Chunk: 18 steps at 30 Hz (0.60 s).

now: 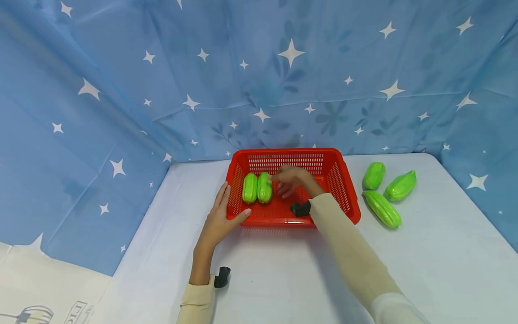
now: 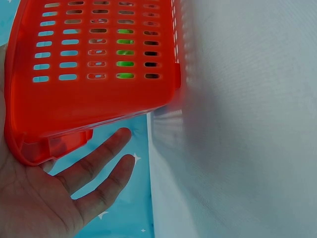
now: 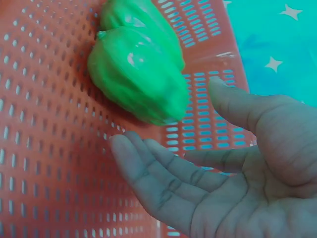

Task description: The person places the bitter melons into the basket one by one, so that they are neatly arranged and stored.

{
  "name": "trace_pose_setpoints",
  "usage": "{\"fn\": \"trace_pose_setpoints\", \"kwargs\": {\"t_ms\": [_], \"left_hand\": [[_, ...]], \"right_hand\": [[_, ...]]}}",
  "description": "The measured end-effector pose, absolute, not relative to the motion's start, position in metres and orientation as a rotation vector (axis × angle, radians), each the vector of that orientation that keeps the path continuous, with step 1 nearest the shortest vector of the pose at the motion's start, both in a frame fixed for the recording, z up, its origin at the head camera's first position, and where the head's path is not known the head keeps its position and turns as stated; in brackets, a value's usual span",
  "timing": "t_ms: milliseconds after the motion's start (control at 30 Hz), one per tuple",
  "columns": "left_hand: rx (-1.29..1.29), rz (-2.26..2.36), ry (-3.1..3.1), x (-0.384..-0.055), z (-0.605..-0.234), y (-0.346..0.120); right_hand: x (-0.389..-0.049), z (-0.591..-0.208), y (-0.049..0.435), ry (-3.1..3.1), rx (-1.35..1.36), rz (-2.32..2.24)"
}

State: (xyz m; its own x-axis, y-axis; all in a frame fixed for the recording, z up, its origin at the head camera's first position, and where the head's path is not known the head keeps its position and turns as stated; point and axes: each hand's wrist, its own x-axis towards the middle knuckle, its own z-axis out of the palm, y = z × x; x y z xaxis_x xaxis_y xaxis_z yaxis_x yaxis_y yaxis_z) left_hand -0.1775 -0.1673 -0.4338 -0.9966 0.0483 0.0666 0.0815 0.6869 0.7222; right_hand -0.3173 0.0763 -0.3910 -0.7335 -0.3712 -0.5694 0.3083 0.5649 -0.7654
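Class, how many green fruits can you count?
5: two green fruits side by side in the red basket; three more on the white table, right of it. Others could be hidden.

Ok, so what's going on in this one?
A person's left hand touches the near left corner of a red basket; the right hand is inside it, holding nothing. Two ribbed green fruits lie side by side toward the basket's left end, next to the right hand. Three more fruits lie on the white table, right of the basket.
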Motion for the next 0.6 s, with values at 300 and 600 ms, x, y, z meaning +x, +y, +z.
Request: {"fn": "trace_pose_setpoints", "kwargs": {"t_ms": [300, 600], "left_hand": [[-0.107, -1.241, -2.84, -0.177, -0.434, -0.168], [-0.097, -1.265, -2.845, -0.176, -0.433, -0.168]], "right_hand": [[-0.31, -0.38, 0.1, 2.13, -0.111, -1.193], [-0.3, -0.372, 0.122, 2.147, -0.229, -1.258]]}}
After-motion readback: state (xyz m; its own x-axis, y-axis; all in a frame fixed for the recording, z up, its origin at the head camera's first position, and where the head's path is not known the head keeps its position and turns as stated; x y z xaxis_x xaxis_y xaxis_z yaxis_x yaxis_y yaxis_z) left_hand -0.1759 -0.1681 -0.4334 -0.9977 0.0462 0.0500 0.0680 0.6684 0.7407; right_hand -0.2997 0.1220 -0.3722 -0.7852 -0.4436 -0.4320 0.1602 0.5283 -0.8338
